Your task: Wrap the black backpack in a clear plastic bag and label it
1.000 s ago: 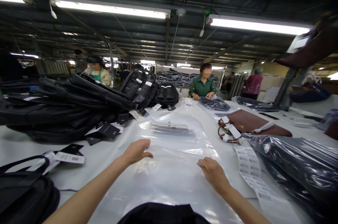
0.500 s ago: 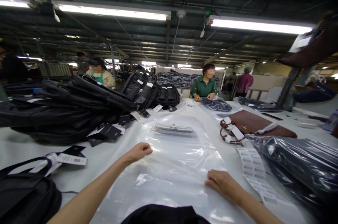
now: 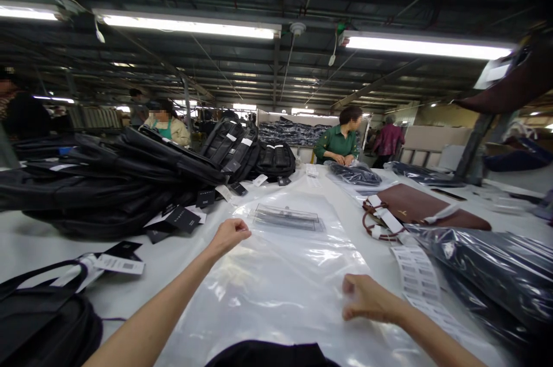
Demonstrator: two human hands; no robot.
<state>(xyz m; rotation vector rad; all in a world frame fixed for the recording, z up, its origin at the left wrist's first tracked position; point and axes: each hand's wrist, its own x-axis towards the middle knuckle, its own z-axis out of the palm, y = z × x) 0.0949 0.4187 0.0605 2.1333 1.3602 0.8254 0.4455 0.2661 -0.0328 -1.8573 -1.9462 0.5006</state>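
A large clear plastic bag (image 3: 285, 280) lies flat on the white table (image 3: 38, 240) in front of me. My left hand (image 3: 228, 235) rests at the bag's left edge with its fingers curled closed on the plastic. My right hand (image 3: 366, 299) is at the bag's right side, fingers pinched together on the film. A black bag (image 3: 268, 354) shows at the bottom edge, just below the plastic. A small clear packet (image 3: 287, 217) lies at the bag's far end.
Black backpacks (image 3: 108, 177) with hang tags are piled at left, another black bag (image 3: 43, 321) at near left. A brown handbag (image 3: 415, 208), a label strip (image 3: 417, 275) and bagged dark items (image 3: 488, 269) lie at right. A person in green (image 3: 341, 142) works at the far end.
My right hand has drawn back toward me and closed from flat to a pinch on the plastic. My left hand has curled tighter and shifted slightly away from me.
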